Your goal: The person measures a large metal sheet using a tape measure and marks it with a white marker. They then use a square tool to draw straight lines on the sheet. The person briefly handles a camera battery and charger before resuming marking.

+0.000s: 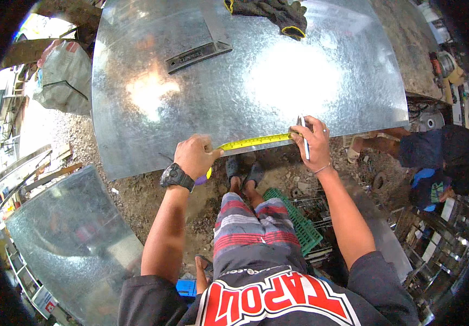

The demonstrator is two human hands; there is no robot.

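A yellow tape measure blade (256,142) stretches along the near edge of a large shiny metal sheet (207,103). My left hand (193,155) is closed at the blade's left end, and a bit of yellow and purple, seemingly the tape's case, shows below it. At the right end, my right hand (316,142) pinches a slim white pen (304,138), its fingers over the blade's end. Farther back on the sheet lies a metal try square (199,56). Dark work gloves (272,12) with yellow cuff edges rest at the far side.
A second metal sheet (66,228) leans at the lower left. A pale sack (63,79) stands beyond the big sheet's left edge. Near my legs is a green plastic crate (294,220). Another person (432,155) is close by at the right, beside cluttered metal parts.
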